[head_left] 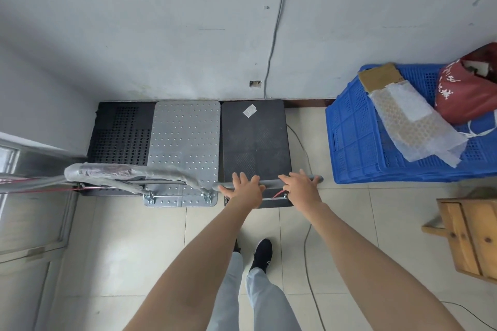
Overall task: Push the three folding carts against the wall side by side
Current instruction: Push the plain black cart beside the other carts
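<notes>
Three carts stand side by side with their far ends at the wall point(161, 35): left cart point(121, 134), middle cart point(185, 137), right cart point(255, 140). A crate point(357, 137) sits right of them, a stool point(468, 234) nearer, a cable point(306, 250) between.

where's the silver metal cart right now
In the head view the silver studded metal cart sits left of centre, its far end at the wall, between the black perforated plastic cart and the black rubber-topped cart.
</notes>
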